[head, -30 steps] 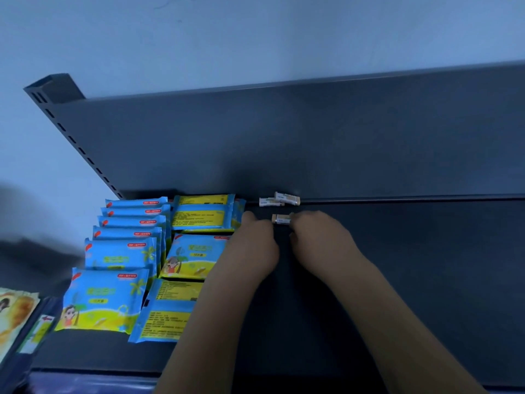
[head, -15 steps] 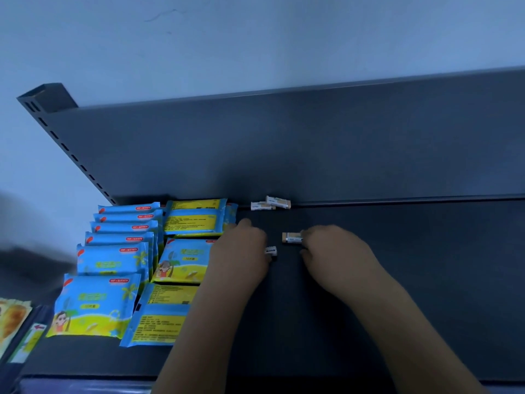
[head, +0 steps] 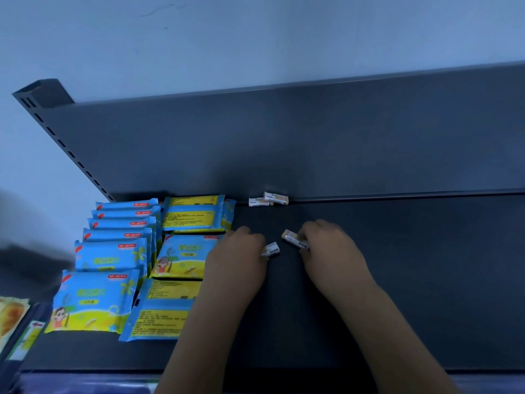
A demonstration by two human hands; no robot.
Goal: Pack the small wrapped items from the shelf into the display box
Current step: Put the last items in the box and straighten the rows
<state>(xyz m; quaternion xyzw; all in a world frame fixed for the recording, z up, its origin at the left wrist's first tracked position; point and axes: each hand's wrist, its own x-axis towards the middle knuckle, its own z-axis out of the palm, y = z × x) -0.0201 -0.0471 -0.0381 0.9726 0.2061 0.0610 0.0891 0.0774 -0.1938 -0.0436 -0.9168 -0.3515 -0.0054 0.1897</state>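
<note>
Left hand [head: 235, 257] pinching one wrapped stick [head: 271, 249], right hand [head: 329, 251] pinching a second stick [head: 294, 239], so best lift both gently off the shelf [head: 397, 265] (two more sticks [head: 268, 199] wait at the back).

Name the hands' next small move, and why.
Probably lift both off the shelf toward the box, which is out of view: the left hand pinches one wrapped item, the right hand a second item. Two more items wait at the back.
</note>
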